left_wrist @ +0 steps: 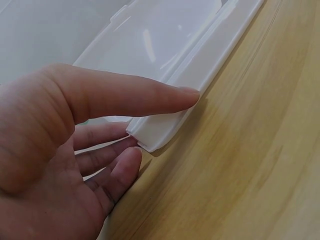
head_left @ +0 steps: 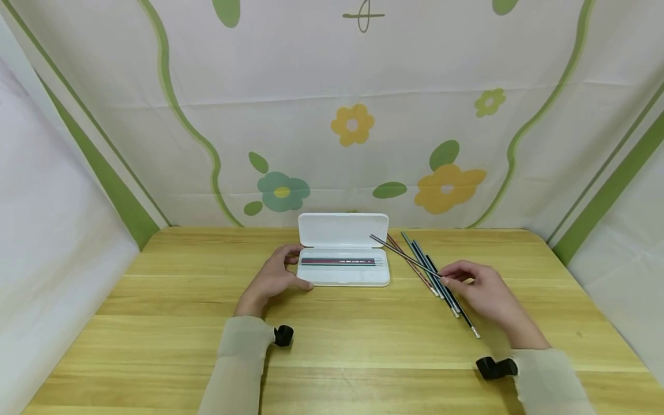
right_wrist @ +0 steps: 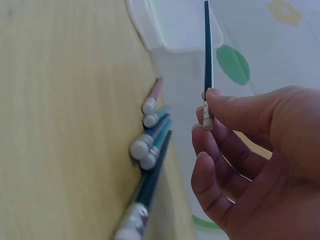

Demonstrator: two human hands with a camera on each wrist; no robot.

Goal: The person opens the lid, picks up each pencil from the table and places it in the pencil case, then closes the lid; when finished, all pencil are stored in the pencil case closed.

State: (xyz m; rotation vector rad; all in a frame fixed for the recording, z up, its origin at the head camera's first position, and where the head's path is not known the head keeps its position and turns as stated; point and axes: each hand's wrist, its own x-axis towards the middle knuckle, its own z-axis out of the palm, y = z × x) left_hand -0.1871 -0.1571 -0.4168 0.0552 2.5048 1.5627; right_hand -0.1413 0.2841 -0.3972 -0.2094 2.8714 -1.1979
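A white pencil case (head_left: 343,276) lies with its lid (head_left: 343,229) raised at the back of the table. Dark pencils (head_left: 332,261) lie lengthwise inside it. My left hand (head_left: 272,276) holds the case's left end, the thumb at the front corner and fingers along the side. Between thumb and fingertips, my right hand (head_left: 485,291) pinches a dark pencil (right_wrist: 208,55) near its eraser end. That pencil slants up toward the case, above a loose group of pencils (head_left: 421,253). In the right wrist view, the white erasers (right_wrist: 141,149) of the loose pencils show left of the hand.
The wooden table (head_left: 363,357) ends at a pale curtain (head_left: 342,69) with printed flowers, just behind the case. Red, teal and dark pencils lie spread right of the case, partly crossing one another. Black wrist devices (head_left: 283,335) sit by both sleeves.
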